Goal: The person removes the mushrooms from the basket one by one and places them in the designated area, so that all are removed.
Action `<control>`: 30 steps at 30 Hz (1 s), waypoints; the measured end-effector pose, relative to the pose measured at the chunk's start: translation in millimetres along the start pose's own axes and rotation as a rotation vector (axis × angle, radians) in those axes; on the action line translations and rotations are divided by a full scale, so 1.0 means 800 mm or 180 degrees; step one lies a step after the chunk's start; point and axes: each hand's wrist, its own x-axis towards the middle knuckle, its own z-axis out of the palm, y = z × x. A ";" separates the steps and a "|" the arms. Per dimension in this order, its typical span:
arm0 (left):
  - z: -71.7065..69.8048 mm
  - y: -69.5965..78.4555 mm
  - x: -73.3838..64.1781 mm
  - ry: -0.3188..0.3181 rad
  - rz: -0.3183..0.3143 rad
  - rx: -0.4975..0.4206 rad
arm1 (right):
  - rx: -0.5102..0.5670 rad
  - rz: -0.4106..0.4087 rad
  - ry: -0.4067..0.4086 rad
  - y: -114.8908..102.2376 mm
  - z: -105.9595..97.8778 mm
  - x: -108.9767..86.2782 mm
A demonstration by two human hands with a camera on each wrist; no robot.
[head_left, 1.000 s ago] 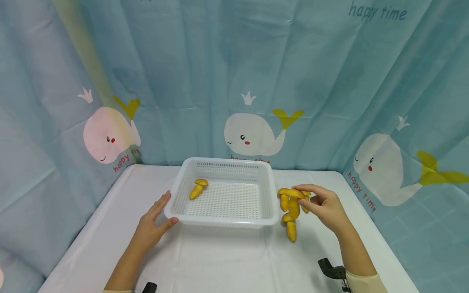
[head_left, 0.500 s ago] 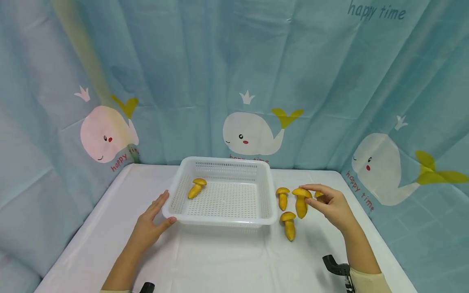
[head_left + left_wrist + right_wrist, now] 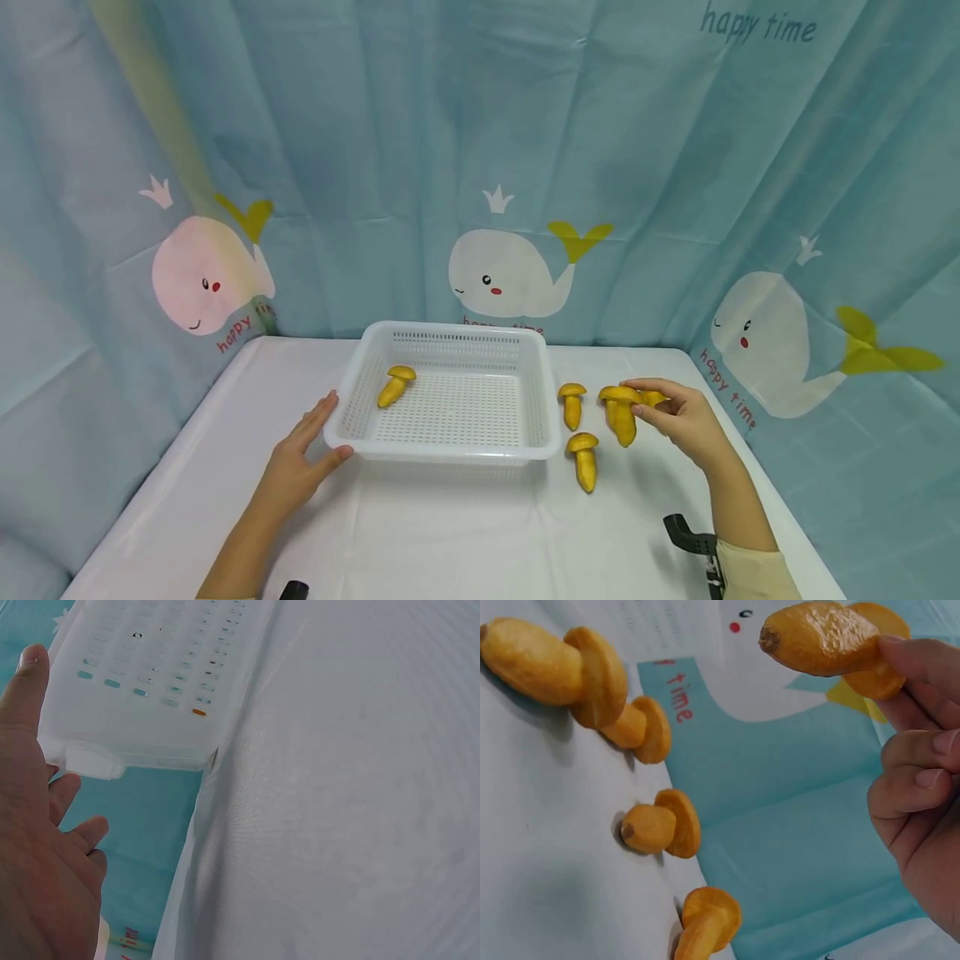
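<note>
My right hand [image 3: 678, 421] pinches a yellow mushroom [image 3: 624, 427] by its cap between thumb and fingertips. In the right wrist view that held mushroom [image 3: 821, 637] is raised off the table, its stem end pointing left. Beneath and around it several more yellow mushrooms lie on the cloth, among them a nearer one [image 3: 584, 467] and one beside the basket [image 3: 572, 408]. At the left, my left hand [image 3: 296, 462] rests against the corner of a white plastic basket [image 3: 450, 454], thumb and fingers extended. One mushroom [image 3: 396, 387] lies inside the basket, towards its left side.
A white cloth covers the table [image 3: 450, 533]. Behind and at the sides hangs a blue curtain [image 3: 390, 167] printed with whales, close to the table's back edge. A black wrist mount [image 3: 690, 535] sits on the right forearm.
My right hand has shifted to the right with the pinched mushroom, away from the two mushrooms nearest the basket. The left hand has stayed at the basket corner. The head view has turned slightly.
</note>
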 end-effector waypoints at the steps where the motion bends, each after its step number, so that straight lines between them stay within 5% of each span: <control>1: 0.000 -0.001 0.000 -0.0003 0.0006 0.0003 | -0.0002 0.0048 -0.0005 0.003 -0.001 0.000; 30: 0.002 -0.002 0.000 0.0015 0.0018 -0.0007 | 0.0131 0.0562 -0.0220 0.065 -0.004 0.003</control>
